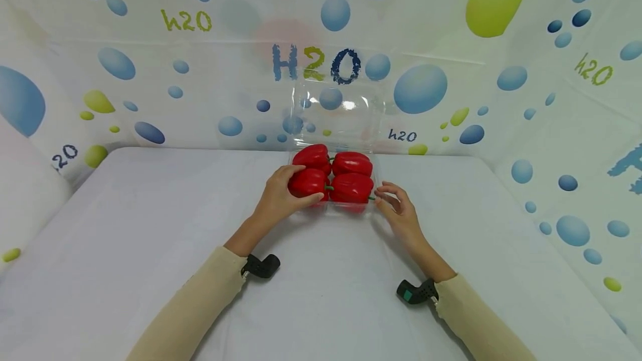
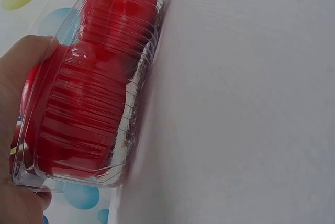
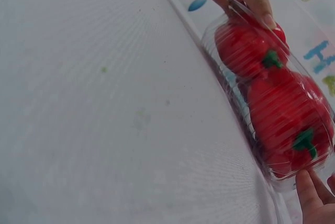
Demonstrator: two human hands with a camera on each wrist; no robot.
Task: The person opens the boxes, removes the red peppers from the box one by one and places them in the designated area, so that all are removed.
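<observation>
Several red bell peppers with green stems sit in two rows inside a clear plastic clamshell container (image 2: pixel 131 130). My left hand (image 1: pixel 286 191) grips the front-left bell pepper (image 1: pixel 307 184), thumb at its front side and fingers over its far side. In the left wrist view the thumb reaches over the container's rim. My right hand (image 1: pixel 399 213) is at the container's right end, its fingertips (image 3: pixel 306 182) at the clear wall close to the stem of the front-right bell pepper (image 1: pixel 352 188). The clear lid (image 1: pixel 346 110) stands raised at the back.
A white cloth covers the table (image 1: pixel 150 227). Behind it hangs a patterned backdrop (image 1: pixel 241 93) with blue and green drops and H2O lettering. Black wrist cameras are strapped on both forearms, below the beige sleeves' (image 1: pixel 195 299) cuffs.
</observation>
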